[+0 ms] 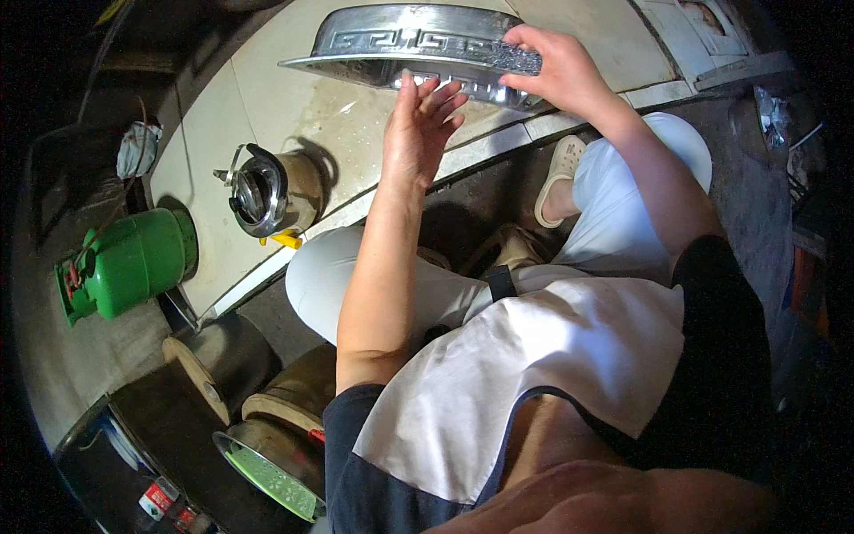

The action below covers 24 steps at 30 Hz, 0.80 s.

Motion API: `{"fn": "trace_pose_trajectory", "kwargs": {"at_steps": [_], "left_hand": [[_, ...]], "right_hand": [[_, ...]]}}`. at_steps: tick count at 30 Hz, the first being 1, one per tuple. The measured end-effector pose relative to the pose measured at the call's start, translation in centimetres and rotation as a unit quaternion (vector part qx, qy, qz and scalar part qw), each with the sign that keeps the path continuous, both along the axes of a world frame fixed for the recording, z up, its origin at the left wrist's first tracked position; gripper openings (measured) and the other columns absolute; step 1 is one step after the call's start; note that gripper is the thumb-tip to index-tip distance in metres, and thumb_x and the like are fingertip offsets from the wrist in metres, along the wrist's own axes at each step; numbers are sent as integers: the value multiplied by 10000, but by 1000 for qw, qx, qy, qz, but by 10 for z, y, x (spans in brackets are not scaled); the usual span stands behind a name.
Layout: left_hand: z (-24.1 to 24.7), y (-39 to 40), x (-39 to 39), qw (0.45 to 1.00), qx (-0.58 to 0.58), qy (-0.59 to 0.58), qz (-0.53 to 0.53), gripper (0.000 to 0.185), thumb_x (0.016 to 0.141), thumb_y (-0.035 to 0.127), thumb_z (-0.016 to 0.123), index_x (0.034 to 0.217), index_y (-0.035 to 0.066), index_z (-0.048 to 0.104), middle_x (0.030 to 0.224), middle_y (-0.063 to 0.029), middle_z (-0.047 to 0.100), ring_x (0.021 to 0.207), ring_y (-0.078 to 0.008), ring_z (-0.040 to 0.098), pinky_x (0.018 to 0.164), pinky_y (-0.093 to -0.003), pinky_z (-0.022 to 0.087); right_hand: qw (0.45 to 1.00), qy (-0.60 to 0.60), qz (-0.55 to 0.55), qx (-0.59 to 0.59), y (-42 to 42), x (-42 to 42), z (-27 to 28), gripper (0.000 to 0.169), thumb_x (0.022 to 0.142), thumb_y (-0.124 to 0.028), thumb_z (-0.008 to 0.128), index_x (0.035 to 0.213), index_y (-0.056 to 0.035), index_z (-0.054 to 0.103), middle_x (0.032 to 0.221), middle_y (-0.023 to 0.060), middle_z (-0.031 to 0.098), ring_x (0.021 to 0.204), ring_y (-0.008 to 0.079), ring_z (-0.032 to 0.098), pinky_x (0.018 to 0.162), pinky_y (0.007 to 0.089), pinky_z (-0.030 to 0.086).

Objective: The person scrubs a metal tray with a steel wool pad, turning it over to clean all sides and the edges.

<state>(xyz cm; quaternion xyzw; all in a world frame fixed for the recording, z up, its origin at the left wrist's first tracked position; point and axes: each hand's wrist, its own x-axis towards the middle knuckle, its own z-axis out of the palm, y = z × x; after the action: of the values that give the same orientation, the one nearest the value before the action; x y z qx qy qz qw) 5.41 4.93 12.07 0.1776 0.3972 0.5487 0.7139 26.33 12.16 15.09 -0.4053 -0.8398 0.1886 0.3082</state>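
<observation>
A shiny metal basin (pixel 413 40) with an embossed key pattern is tilted on its side above the tiled surface, its rim turned towards me. My right hand (pixel 554 67) pinches a grey metal scourer (pixel 520 59) around the basin's rim at the right, fingers on the outer side and thumb on the inner. In front of the basin's opening, my left hand (pixel 423 127) is raised with its fingers apart, holding nothing. Its thumb tip overlaps the basin in view; whether it touches the metal, I cannot tell.
On the wet tiled platform (pixel 267 100) stands a metal kettle (pixel 280 190), with something yellow (pixel 287 240) by its base. A green gas cylinder (pixel 140 263) is at the left. Lower left are pots with lids (pixel 200 380), a green strainer (pixel 273 484) and a bottle (pixel 158 499).
</observation>
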Motion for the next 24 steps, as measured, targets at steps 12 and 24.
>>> {"fn": "trace_pose_trajectory", "kwargs": {"at_steps": [12,24], "left_hand": [[-1,29,-3,979,35,-60,190,289,925,193,350,1108,-20,417,1046,-157,529,918,-288,585,806,-452,527],[47,17,-8,960,43,-176,215,293,893,245,469,1066,9,471,1038,-129,547,883,-254,577,736,-382,522]], "right_hand": [[998,57,33,-19,-28,-53,-8,426,673,-204,756,1005,-29,554,909,133,618,826,263,616,723,330,489],[990,95,69,82,-20,-49,35,458,670,-214,785,1019,-3,577,914,118,631,831,207,627,734,290,490]]}}
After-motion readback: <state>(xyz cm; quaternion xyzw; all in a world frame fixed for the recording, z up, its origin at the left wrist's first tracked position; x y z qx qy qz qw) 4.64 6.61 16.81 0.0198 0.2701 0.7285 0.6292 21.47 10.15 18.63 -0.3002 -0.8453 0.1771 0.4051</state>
